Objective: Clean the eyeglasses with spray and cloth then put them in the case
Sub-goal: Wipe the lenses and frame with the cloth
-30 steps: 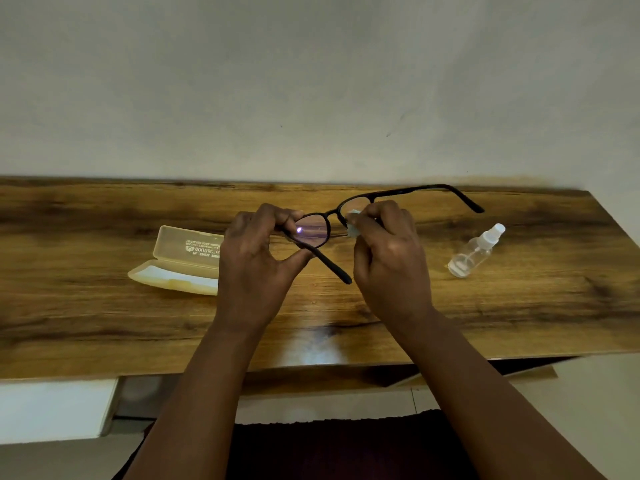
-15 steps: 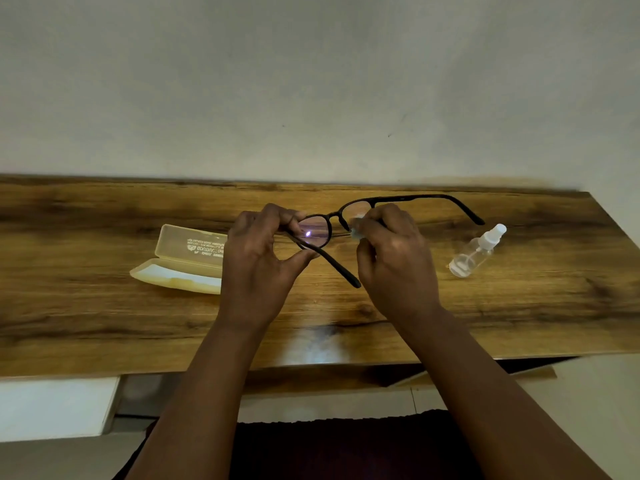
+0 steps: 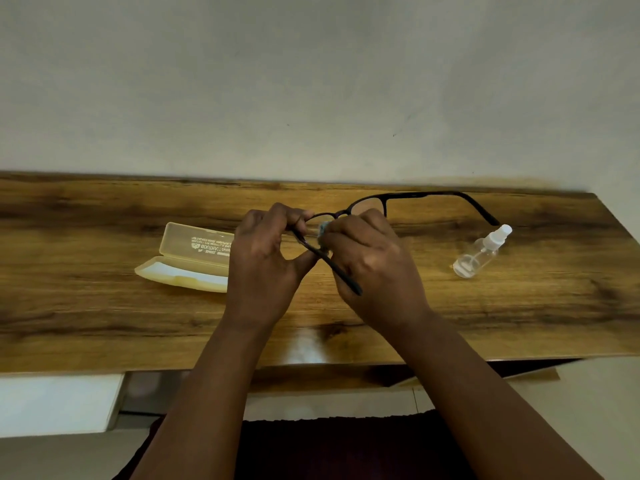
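Observation:
Black-framed eyeglasses (image 3: 419, 195) are held above the wooden table (image 3: 104, 306) with both temples unfolded. My left hand (image 3: 266, 261) pinches the frame at its left end. My right hand (image 3: 370, 265) holds a small pale blue cloth (image 3: 322, 231) against the left lens, which is hidden behind fingers and cloth. One temple reaches right toward the spray bottle; the other crosses in front of my right hand. A cream glasses case (image 3: 188, 259) lies open on the table to the left, partly behind my left hand.
A small clear spray bottle (image 3: 479, 252) with a white nozzle lies on its side at the table's right. A pale wall rises directly behind the table. Below the front edge are a white block (image 3: 55, 403) and a dark cloth.
My right hand has slid left with the cloth from the right lens onto the left lens, now covering it. The glasses have tilted slightly; my left hand has kept its hold.

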